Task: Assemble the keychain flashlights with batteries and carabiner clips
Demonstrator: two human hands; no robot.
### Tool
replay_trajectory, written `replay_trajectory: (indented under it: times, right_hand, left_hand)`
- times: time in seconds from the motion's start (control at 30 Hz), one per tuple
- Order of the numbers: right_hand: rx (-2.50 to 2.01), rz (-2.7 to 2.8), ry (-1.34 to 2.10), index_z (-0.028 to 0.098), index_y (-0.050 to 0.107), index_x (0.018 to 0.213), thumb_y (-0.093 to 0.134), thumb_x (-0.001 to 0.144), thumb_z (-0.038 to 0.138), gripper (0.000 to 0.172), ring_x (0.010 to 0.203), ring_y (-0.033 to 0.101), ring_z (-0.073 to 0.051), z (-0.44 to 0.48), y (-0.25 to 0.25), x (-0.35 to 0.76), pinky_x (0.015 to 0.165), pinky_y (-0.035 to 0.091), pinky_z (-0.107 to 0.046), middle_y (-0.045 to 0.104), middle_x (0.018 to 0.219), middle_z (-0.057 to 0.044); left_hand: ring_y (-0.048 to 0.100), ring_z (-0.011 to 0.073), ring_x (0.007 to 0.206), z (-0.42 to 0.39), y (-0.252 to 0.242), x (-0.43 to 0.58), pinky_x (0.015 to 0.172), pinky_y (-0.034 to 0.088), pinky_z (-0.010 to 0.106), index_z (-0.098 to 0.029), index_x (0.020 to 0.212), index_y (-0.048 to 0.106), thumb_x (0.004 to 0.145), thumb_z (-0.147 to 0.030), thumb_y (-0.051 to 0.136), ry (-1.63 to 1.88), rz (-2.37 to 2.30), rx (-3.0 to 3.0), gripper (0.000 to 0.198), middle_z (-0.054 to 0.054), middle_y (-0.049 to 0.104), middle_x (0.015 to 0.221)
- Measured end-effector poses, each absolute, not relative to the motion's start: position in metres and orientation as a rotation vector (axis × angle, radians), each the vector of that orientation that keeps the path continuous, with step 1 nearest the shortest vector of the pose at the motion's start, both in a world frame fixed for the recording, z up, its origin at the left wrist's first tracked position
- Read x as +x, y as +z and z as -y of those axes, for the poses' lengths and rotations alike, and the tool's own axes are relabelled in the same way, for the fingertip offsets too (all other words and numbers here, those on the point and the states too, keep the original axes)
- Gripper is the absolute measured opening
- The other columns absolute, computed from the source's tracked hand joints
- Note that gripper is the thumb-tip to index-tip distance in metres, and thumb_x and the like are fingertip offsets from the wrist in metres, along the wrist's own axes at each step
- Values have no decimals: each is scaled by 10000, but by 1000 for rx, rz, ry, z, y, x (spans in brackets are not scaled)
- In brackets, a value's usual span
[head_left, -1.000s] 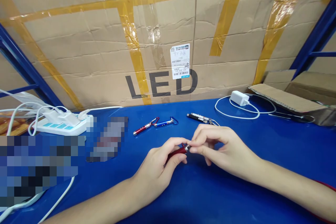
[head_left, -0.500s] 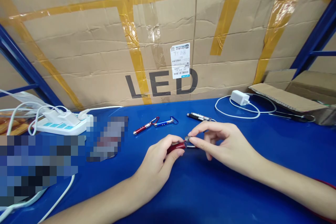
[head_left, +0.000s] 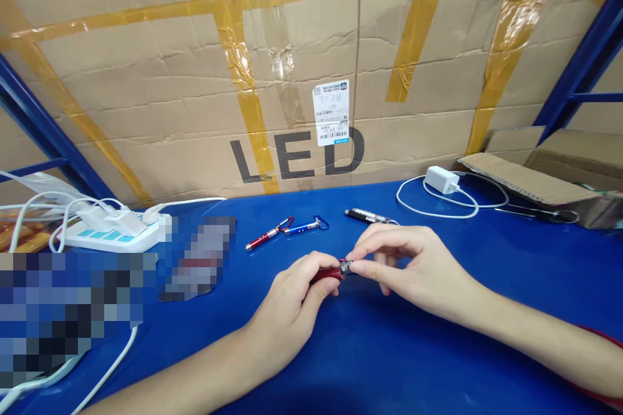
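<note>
My left hand point(head_left: 298, 295) is wrapped round a small red keychain flashlight point(head_left: 325, 273), held nearly level above the blue table. At the flashlight's right end, the thumb and fingertips of my right hand point(head_left: 411, 259) pinch a small silver end piece point(head_left: 345, 267). This piece meets the tube's end; whether it is screwed on I cannot tell. Fingers hide part of the red tube. Beyond my hands lie a red flashlight with a clip point(head_left: 263, 239), a blue flashlight with a clip point(head_left: 302, 229) and black flashlights point(head_left: 365, 215).
A large cardboard box point(head_left: 175, 97) marked LED stands behind the blue table point(head_left: 413, 363). At left are a white power strip point(head_left: 131, 243) with cables and a blurred phone-like slab point(head_left: 199, 259). A white charger point(head_left: 442, 179) and an open carton point(head_left: 530, 180) are at right.
My right hand has brought the silver end piece down from just above the tube's end into line with it. My left hand still holds the red flashlight; the view has shifted slightly.
</note>
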State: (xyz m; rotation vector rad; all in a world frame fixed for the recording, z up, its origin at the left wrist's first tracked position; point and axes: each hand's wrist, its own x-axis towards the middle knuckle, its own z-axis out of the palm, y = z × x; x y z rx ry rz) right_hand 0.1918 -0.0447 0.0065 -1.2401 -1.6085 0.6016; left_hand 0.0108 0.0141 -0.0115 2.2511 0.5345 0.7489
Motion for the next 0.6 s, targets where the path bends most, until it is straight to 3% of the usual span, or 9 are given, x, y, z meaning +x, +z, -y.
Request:
replay_trajectory:
  times: [0.33,0.6]
  right_hand:
    - [-1247,1594,793,155,692,700,697,703,298,143,390,503,-36,44,6,192,389,390,-175,637,746,-16]
    - [-1365,1473,1043,145,680,645,788,566,368,260,402,483,-64,37,2,199,399,368,-196,593,556,9]
  left_hand:
    - [565,109,662,-14,-10,11,649,425,185,-175,948,557,914,-198,387,715,-569,2273,175,-15,601,717]
    - [564,113,634,-16,-13,11,617,430,195,-171,905,541,910,-203,373,635,-496,2300,171,-4,600,707]
